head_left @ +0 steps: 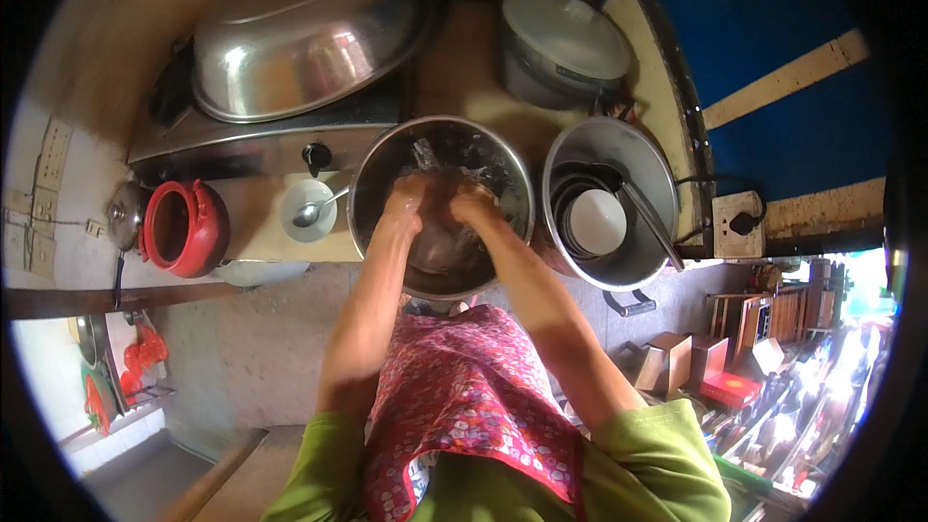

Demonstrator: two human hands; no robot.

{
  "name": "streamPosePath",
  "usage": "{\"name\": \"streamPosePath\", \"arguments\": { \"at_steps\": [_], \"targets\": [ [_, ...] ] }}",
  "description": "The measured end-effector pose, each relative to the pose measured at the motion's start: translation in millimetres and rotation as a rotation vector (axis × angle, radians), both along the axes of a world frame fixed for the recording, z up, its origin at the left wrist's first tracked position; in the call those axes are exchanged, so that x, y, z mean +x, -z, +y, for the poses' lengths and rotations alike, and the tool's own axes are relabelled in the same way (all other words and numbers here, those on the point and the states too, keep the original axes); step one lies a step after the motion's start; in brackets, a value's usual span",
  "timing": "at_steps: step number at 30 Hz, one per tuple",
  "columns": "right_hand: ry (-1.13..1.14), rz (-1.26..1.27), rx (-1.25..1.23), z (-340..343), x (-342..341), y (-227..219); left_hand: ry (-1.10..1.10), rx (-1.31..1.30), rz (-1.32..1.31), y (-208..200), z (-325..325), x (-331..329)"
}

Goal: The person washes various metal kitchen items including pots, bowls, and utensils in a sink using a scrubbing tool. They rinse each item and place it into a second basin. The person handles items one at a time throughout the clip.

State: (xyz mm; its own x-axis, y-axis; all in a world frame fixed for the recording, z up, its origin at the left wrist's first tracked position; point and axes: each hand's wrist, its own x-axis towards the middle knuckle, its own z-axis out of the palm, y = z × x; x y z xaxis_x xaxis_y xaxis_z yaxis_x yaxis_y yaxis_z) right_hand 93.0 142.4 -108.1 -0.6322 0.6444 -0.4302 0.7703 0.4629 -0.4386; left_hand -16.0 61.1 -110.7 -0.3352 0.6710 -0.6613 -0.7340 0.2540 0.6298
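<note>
Both my hands reach down into a round steel basin (pixel 513 159) at the counter's front edge. Inside it is what looks like water, with bright glints and ripples. My left hand (pixel 407 201) is in the basin's left half and my right hand (pixel 471 205) is close beside it, near the middle. The fingers of both are blurred or under the surface, so what they touch is hidden. Just left of the basin stands a small white bowl (pixel 293 223) with a metal spoon (pixel 307 216) in it.
A large steel domed lid (pixel 280 48) covers the stove (pixel 261 150) at the back left. A red clay pot (pixel 208 227) stands at the left. Right of the basin, a deep metal pot (pixel 650 159) holds a white bowl (pixel 595 222) and a ladle (pixel 648 217). Another lidded pot (pixel 565 39) stands behind.
</note>
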Motion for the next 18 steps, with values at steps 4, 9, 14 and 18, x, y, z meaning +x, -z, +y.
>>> {"name": "streamPosePath", "arguments": {
  "at_steps": [4,9,14,18],
  "targets": [
    [0.300,0.036,-0.087,-11,-8,-21,0.478,-0.319,0.922,-18,-14,5],
    [0.348,0.070,-0.268,1,9,-54,1.069,-0.587,1.444,-21,-6,24],
    [0.392,0.179,-0.253,-9,22,-74,0.959,-0.362,1.242,-31,-5,18],
    [0.390,0.287,-0.250,-2,22,-36,0.865,-0.490,1.176,-39,-5,34]
  ]
}}
